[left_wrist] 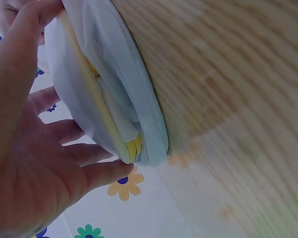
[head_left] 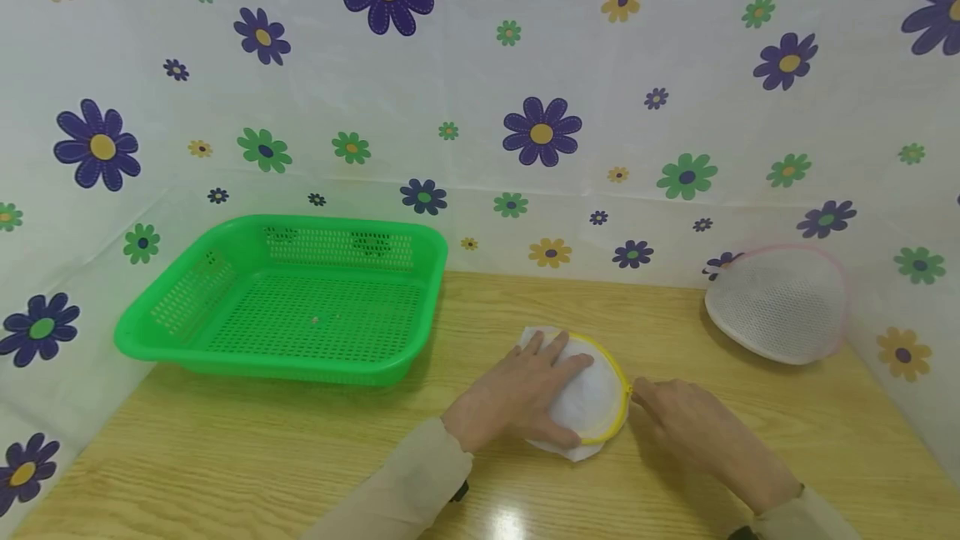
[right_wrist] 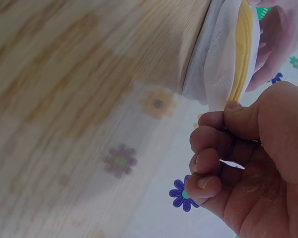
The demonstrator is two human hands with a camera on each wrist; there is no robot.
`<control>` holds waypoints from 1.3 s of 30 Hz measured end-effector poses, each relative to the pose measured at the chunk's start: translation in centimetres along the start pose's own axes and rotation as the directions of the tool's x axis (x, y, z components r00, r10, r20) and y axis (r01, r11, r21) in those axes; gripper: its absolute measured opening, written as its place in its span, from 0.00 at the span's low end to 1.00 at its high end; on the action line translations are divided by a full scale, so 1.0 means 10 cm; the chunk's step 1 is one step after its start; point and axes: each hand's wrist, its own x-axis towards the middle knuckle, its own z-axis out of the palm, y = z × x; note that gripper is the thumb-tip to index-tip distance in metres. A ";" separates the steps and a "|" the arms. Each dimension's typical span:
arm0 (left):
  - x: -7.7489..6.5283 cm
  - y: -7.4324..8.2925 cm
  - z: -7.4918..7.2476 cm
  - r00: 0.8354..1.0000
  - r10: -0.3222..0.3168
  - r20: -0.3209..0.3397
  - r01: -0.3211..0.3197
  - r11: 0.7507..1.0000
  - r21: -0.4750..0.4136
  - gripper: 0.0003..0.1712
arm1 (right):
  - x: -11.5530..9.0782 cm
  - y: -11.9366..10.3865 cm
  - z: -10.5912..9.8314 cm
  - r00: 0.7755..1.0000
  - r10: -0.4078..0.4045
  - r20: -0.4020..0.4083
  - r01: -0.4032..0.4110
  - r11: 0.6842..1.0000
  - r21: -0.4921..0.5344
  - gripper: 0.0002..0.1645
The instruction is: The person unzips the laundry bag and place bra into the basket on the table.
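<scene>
A small round white mesh laundry bag point(head_left: 592, 394) with a yellow zipper point(head_left: 622, 373) along its edge lies on the table. My left hand point(head_left: 528, 390) rests on its left part with fingers spread, and the left wrist view shows those fingertips point(left_wrist: 109, 173) touching the bag's edge. At the bag's right edge, my right hand point(head_left: 690, 423) pinches the zipper's end between thumb and index finger; the other fingers are curled, as the right wrist view shows. The zipper pull itself is mostly hidden by the fingertips.
A green perforated plastic basket point(head_left: 285, 367) stands at the back left. Toward the back right, a larger white mesh bag point(head_left: 783, 307) with pink trim leans against the flowered curtain point(head_left: 480, 73). All stand on a wood-grain table point(head_left: 247, 457).
</scene>
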 end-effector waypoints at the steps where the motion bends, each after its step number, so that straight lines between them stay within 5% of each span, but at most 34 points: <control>1: 0.00 0.00 0.00 1.000 0.000 -0.001 0.000 1.000 0.000 0.52 | 0.00 0.00 0.00 1.000 0.000 0.000 0.000 1.000 0.000 0.13; 12: -0.01 0.00 -0.01 1.000 -0.009 0.000 0.009 0.999 -0.050 0.51 | -0.01 -0.01 -0.01 1.000 0.006 0.001 -0.006 1.000 -0.005 0.14; 39: 0.01 0.07 0.04 0.995 -0.039 -0.093 0.044 0.997 0.056 0.50 | -0.04 0.00 0.01 1.000 0.006 -0.009 -0.006 1.000 0.014 0.15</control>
